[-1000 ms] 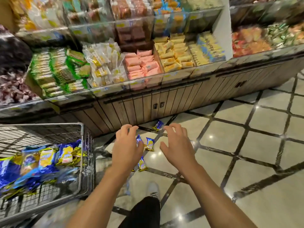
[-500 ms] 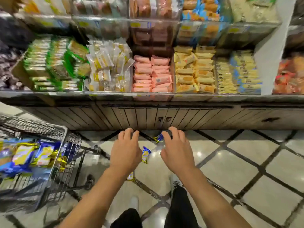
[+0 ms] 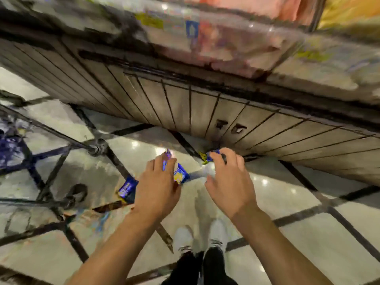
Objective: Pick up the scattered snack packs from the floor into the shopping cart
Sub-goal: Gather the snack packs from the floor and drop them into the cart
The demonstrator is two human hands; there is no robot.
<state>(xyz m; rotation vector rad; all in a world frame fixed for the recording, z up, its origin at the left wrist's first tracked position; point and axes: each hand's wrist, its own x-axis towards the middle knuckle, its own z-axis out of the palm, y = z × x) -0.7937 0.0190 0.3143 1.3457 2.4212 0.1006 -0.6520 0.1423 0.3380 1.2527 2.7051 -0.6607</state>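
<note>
Several blue-and-yellow snack packs lie on the glossy tiled floor close to the shelf base. My left hand hovers open, palm down. One pack lies just left of its wrist, another peeks out at its right side, and a third shows at its fingertips. My right hand reaches forward with its fingertips touching a pack by the cabinet foot, thumb held apart. The shopping cart is blurred at the left, with blue packs in its basket.
A wood-panelled shelf base with a small pair of handles runs across just beyond the hands, and stocked display bins overhang it. A cart wheel rests left of my left hand. My white shoes stand below the hands.
The view has dropped low and close to the floor and tilted. Both hands have gone down to the packs. The right fingertips now touch the pack by the cabinet.
</note>
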